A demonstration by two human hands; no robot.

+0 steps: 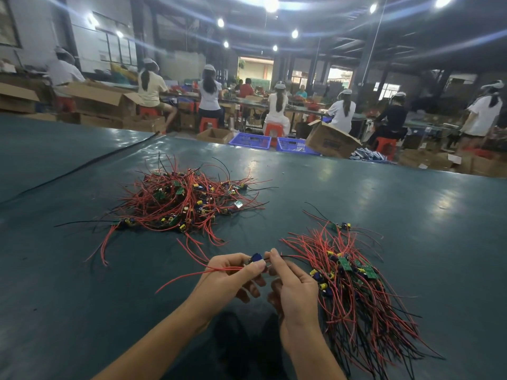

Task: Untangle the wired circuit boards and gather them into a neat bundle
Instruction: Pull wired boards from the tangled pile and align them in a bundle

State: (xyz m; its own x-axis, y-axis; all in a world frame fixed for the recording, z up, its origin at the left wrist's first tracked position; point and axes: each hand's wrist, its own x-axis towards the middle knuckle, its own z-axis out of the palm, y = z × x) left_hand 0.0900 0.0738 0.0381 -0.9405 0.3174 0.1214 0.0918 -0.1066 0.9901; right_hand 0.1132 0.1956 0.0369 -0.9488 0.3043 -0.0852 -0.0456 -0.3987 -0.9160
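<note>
Red-wired board point(256, 258) pinched by left hand point(230, 274), right hand point(295, 287).

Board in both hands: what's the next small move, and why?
Probably lay the board on the bundle to the right, wires running the same way. The left hand and right hand pinch it clear of the tangled pile, and its red wires trail loose.

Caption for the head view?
Left hand and right hand pinch one wired board between tangled pile and neat bundle.

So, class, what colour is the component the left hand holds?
Blue component; the head view shows it best.
</note>
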